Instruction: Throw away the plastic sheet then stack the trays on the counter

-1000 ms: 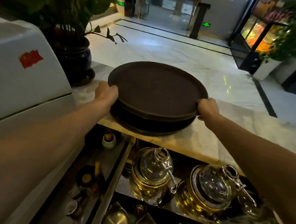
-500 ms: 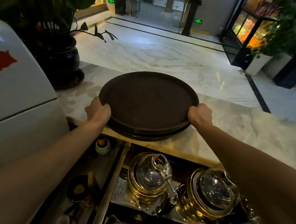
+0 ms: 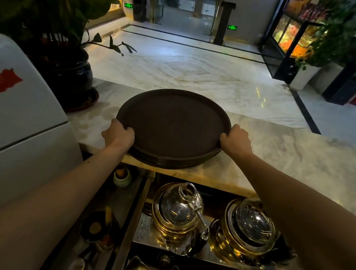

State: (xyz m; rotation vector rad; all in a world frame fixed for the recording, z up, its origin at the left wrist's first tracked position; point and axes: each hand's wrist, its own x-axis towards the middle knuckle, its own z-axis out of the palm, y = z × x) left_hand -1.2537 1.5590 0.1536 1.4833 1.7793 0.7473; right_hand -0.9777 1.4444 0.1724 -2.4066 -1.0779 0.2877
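Fingers of the left hand [image 3: 119, 134] and right hand [image 3: 235, 141] curl around opposite rims of the top tray [image 3: 172, 123], which sits on a stack of brown round trays [image 3: 169, 162] at the marble worktop's [image 3: 291, 160] near edge. No readable writing; a red flag sticker [image 3: 2, 80] marks the white appliance [image 3: 19, 131].

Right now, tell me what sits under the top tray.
Under the top tray lies a stack of matching brown trays, only their rims showing, resting on the marble counter. The left hand and right hand grip the rim. Anything between trays is hidden.
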